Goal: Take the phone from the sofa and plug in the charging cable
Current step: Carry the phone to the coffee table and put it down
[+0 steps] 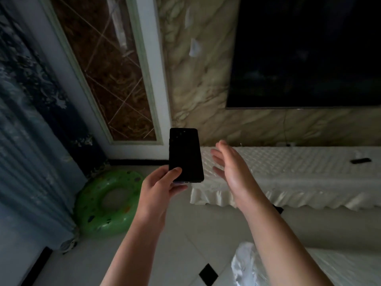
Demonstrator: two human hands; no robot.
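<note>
One left hand grips phone.

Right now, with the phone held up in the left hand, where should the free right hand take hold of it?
Probably the phone's long edges above the middle, coming from its right side. The left hand pinches only its bottom corner, and the open right hand is beside it, apart.
</note>
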